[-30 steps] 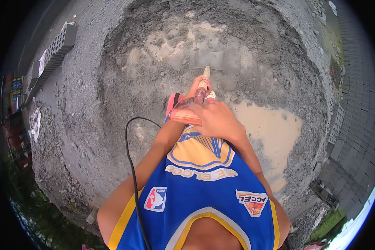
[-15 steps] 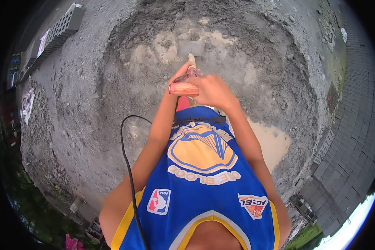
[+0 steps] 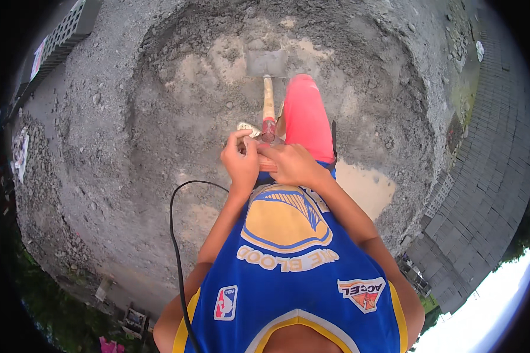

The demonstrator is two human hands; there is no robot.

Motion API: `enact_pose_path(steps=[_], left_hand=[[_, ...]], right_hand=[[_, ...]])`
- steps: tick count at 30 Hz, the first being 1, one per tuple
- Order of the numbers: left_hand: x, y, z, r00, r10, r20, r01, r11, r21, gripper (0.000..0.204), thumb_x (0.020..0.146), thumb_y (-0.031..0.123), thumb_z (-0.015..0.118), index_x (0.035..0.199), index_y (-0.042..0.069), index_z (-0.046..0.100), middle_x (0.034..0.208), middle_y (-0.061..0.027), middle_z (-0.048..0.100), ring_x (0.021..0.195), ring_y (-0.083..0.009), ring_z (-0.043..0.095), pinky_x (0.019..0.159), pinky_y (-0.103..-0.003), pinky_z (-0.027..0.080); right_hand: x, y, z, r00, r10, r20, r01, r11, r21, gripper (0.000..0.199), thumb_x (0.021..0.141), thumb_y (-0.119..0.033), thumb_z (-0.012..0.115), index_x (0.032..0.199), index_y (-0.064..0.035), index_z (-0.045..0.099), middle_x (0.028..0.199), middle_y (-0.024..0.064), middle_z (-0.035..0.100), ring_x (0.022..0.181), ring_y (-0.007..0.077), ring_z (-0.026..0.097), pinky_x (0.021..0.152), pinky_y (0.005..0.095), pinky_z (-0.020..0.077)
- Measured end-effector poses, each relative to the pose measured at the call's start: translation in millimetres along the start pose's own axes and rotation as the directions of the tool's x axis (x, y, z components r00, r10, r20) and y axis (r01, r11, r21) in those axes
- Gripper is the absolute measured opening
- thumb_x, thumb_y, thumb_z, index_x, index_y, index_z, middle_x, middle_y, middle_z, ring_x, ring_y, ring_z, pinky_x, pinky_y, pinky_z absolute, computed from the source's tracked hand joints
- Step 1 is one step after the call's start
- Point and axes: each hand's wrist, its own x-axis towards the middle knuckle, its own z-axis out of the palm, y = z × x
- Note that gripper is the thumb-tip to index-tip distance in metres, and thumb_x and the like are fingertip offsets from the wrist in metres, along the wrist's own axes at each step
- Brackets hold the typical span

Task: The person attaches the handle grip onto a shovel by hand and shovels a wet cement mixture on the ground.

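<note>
A shovel [image 3: 268,103] stretches away in front of me, with a pale wooden shaft, a red collar and an orange-red grip at the near end. Its flat grey blade [image 3: 266,63] rests on sandy ground. My right hand [image 3: 294,163] is wrapped over the grip, close to my waist. Beside the grip's left end is my left hand [image 3: 240,162], its fingers loosely curled and apart, off the shaft. My red-clad knee [image 3: 306,112] rises right of the shaft. A light shoe [image 3: 249,129] shows just beyond my left hand.
A rough bank of grey sand and gravel [image 3: 94,135] curves around me. Hollow blocks [image 3: 65,32] are stacked far left. Stacked grey blocks [image 3: 489,194] line the right side. Muddy water [image 3: 365,194] lies right of my leg. A black cable [image 3: 172,223] hangs by my left arm.
My left hand has come off the shaft and moved back beside the grip. The grip and right hand are nearer my body. My red-clad knee has come forward beside the shaft.
</note>
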Motion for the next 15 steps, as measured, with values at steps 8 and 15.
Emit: enact_pose_path(steps=[8,15], left_hand=[[13.0,-55.5,26.1,0.975,0.164,-0.150,-0.145,0.980,0.136,0.007,0.077,-0.006,0.054,0.078,-0.001,0.060,0.051,0.0023,0.045,0.048,-0.0036,0.039,0.044,-0.023,0.032],[49.7,-26.3,15.1,0.963,0.171,-0.209,-0.181,0.983,-0.031,0.009,0.078,-0.007,0.053,0.080,-0.001,0.060,0.055,0.0049,0.044,0.049,-0.0013,0.035,0.043,-0.021,0.028]], right_hand=[[14.5,46.3,34.3,0.995,0.049,0.092,-0.047,0.998,-0.029,0.036,0.061,-0.009,0.061,0.096,-0.0052,0.058,0.081,0.0176,0.063,0.073,0.0380,0.061,0.064,0.0472,0.0494],[47.4,20.4,11.7,0.997,0.033,-0.068,-0.043,0.988,-0.147,0.032,0.065,-0.012,0.063,0.095,-0.0039,0.059,0.073,0.0186,0.063,0.068,0.0366,0.062,0.059,0.0459,0.0496]])
